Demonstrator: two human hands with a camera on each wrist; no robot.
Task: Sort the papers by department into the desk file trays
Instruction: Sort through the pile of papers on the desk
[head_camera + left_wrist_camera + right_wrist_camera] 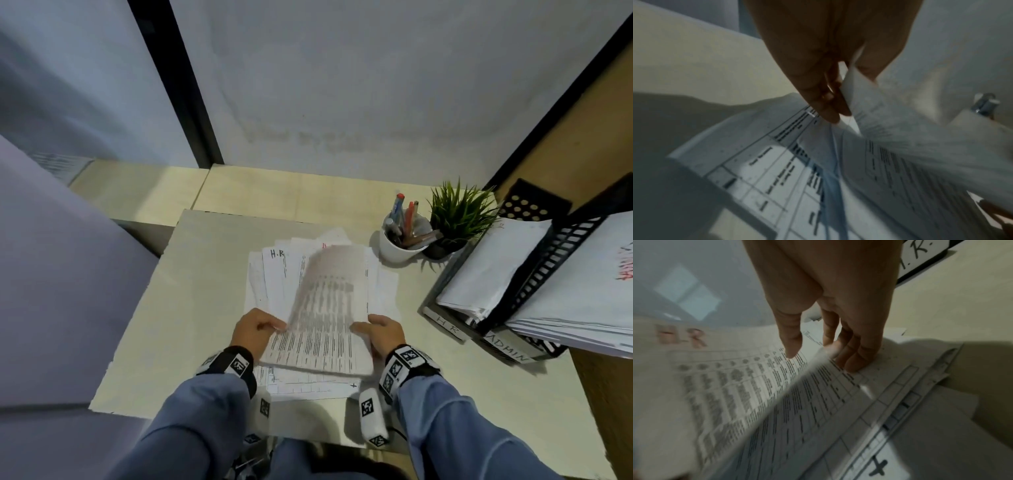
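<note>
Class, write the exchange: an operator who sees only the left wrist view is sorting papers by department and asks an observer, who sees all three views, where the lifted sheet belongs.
Operator: I see the left hand pinching the edge of a lifted sheet of printed tables. Which department is it marked for?
Observer: The right wrist view shows "H.R" in red, blurred, near the sheet's top.
Operator: Where is that tray?
Observer: In the head view the H R tray stands on the desk to the right of the paper pile, next to the ADMIN tray. Both already hold papers.
</note>
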